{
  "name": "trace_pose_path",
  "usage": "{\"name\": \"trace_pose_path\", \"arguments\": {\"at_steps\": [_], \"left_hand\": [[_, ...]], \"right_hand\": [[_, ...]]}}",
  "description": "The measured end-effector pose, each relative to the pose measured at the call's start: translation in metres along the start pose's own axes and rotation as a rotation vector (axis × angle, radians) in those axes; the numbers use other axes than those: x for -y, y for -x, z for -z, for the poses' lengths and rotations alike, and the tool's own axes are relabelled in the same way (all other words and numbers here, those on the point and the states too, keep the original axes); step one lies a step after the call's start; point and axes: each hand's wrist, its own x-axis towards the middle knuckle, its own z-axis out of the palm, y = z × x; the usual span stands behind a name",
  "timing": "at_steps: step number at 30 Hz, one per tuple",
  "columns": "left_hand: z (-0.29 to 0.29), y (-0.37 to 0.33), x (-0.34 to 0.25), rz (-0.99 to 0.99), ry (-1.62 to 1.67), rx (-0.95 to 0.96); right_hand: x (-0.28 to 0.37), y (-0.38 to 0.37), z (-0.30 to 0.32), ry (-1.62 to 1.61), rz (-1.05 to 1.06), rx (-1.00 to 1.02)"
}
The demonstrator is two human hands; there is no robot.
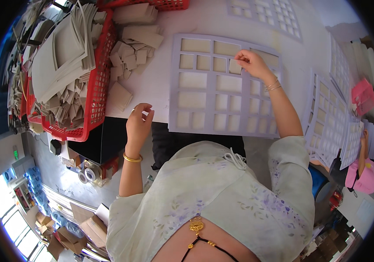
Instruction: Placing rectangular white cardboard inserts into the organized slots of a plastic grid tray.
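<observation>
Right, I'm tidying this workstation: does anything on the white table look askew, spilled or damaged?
Small beige cardboard pieces lie in a loose jumble on the white table beside the red plastic basket, unlike the neat rows of openings in the pale lavender panel. I see no clear damage.

The panel (pixel 211 87) is pale lavender, patterned with a grid of beige rectangles; the small card (pixel 235 67) is beige too. The basket (pixel 100 83) is red, the desk (pixel 154 83) white, the blouse (pixel 213 181) pale grey-green with purple flowers and leaf sprigs.
</observation>
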Motion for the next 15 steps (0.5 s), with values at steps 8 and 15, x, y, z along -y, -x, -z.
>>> {"name": "trace_pose_path", "arguments": {"at_steps": [8,15], "left_hand": [[0.019,0.003,0.027,0.056,-0.012,-0.090],[0.020,0.001,0.061,0.039,-0.153,-0.355]], "right_hand": [[-0.004,0.010,-0.025,0.525,0.339,-0.262],[0.000,0.010,-0.028,0.741,0.286,-0.277]]}}
